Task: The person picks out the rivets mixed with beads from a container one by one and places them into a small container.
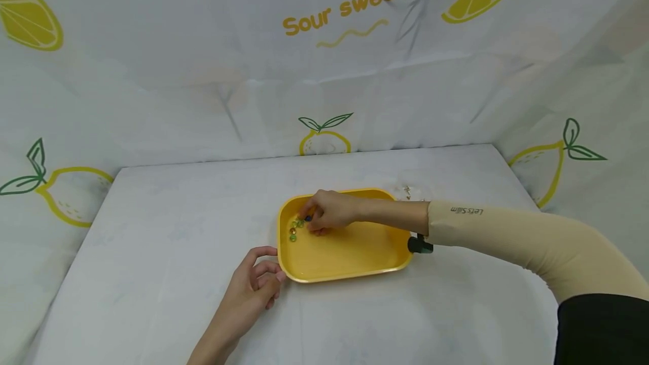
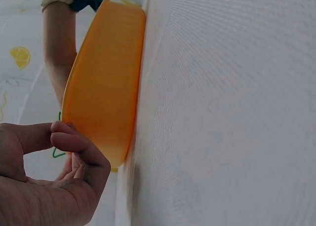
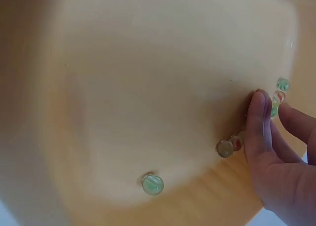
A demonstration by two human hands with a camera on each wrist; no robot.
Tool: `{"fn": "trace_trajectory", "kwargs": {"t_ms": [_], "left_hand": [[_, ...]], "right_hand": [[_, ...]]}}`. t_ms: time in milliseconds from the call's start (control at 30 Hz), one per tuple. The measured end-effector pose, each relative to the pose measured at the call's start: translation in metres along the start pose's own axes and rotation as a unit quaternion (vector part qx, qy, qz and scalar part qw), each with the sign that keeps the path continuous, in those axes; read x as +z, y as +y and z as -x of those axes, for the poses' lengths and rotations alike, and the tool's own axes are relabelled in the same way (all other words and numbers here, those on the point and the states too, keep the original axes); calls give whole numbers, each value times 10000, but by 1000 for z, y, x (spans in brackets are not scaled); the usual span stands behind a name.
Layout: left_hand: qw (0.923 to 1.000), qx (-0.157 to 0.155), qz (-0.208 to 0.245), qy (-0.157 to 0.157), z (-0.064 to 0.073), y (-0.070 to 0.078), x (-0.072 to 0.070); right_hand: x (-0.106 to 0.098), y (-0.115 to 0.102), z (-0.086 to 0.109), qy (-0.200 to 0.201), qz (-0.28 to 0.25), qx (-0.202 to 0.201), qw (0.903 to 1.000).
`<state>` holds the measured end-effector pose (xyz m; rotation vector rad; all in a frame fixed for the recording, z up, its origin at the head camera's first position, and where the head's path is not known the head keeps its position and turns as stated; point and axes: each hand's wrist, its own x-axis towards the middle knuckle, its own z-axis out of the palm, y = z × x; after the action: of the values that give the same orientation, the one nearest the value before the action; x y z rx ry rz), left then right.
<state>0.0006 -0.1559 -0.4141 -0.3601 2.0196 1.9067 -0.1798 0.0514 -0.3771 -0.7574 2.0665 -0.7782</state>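
Note:
A yellow tray (image 1: 350, 255) lies on the white-covered table. My left hand (image 1: 258, 286) holds its near left corner; in the left wrist view the thumb and bent fingers of the left hand (image 2: 64, 186) meet at the rim. Inside the tray, my right hand (image 1: 332, 210) reaches down over the left part, fingers bent. A dark blue marble (image 1: 307, 218) shows at its fingertips; whether it is pinched I cannot tell. Beside it lie several glass marbles, among them a green marble (image 1: 292, 238) and an amber marble (image 1: 293, 231). In the right wrist view a clear green marble (image 3: 152, 184) lies apart.
Some small gold-coloured bits (image 1: 407, 191) lie behind the tray's far right corner, partly hidden by the right forearm. A white cloth (image 1: 324, 94) with lemon prints hangs around the back and sides of the table (image 1: 172, 241).

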Motion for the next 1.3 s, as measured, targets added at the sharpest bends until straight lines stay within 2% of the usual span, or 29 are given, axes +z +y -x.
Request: {"fn": "trace_trajectory", "kwargs": {"t_ms": [233, 400, 633, 1067, 1300], "left_hand": [[10000, 11, 2, -2, 0, 0, 0], [10000, -30, -14, 71, 1, 0, 1], [10000, -24, -22, 57, 1, 1, 0], [10000, -10, -20, 29, 0, 1, 1], [10000, 23, 8, 32, -1, 0, 0]], "right_hand": [[-1, -1, 2, -117, 67, -21, 9999], [0, -1, 2, -196, 315, -155, 9992], [0, 1, 4, -267, 555, -114, 9980], [-4, 6, 10, 120, 1031, -66, 9946], [-4, 13, 10, 249, 1013, -193, 9944]]}}
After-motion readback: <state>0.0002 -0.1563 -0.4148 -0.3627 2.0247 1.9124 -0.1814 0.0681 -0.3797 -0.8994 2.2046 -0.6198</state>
